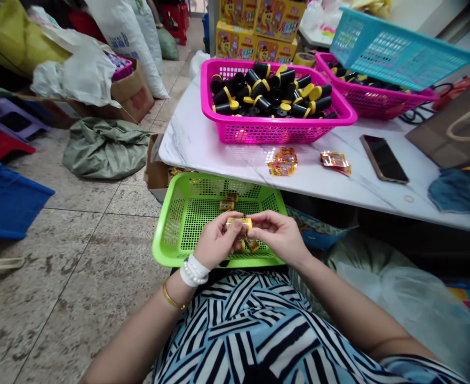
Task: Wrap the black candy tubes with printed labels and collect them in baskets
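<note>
Pinching a small yellow packet (238, 225), left hand (214, 241) and right hand (278, 236) meet above a green plastic basket (166, 248).

Over a green plastic basket (171, 240), the left hand (215, 241) could swing left above the tiled floor (90, 256). A white plastic sack (395, 293) bulges right of the right hand (278, 234). Ahead, a marble table's edge (218, 160) rises; on top, a gap separates foil packets (283, 162) from a phone (383, 158), before a pink basket (278, 133).

Marble table (218, 154) ahead of the fingers (263, 218), pink basket (275, 132) straight beyond them, foil sachets (283, 162) nearer, phone (383, 158) off to their right
</note>
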Tool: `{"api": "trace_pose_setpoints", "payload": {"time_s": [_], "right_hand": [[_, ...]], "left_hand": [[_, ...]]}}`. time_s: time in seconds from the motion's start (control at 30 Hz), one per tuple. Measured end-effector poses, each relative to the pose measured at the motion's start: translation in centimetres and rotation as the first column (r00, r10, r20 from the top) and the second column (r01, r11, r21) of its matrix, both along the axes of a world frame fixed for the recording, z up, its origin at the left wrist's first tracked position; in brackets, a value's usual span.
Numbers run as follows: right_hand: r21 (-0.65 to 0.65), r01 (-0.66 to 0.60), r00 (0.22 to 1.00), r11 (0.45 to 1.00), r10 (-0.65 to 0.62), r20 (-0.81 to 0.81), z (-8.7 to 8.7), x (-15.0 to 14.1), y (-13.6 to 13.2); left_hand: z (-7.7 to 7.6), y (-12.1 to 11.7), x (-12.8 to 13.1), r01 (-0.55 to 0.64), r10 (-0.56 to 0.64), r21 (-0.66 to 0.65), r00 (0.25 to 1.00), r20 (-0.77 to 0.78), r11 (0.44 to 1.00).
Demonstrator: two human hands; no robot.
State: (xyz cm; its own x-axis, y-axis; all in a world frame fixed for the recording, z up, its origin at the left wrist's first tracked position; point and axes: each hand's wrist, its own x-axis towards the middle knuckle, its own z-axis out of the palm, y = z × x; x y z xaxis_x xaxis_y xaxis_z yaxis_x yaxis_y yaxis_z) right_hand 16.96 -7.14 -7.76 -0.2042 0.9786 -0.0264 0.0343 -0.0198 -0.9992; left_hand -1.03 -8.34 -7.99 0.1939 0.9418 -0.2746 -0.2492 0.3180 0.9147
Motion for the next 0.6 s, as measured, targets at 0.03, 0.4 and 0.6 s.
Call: {"api": "trace_pose_setpoints", "payload": {"time_s": [0.03,0.4,0.6], "right_hand": [[0.096,0.015,0.999,0.995,-0.019,0.043,-0.1,0.1,0.0],[-0.146,0.043,0.992,0.988,-0.059,-0.107,-0.6,-1.2,-0.3],[-0.424,-0.154,0.963,0.893,0.040,-0.266,-0.7,-1.4,-0.2]], "left_hand": [[-0.1,0.0,-0.2,0.033,-0.029,-0.063,0.998,0.062,0.997],[0.4,-0.2,-0.3,-0.040,0.048,0.158,0.998,-0.047,0.987],[0.5,0.4,-1.2,0.088,-0.087,0.106,0.996,-0.019,0.990]]}}
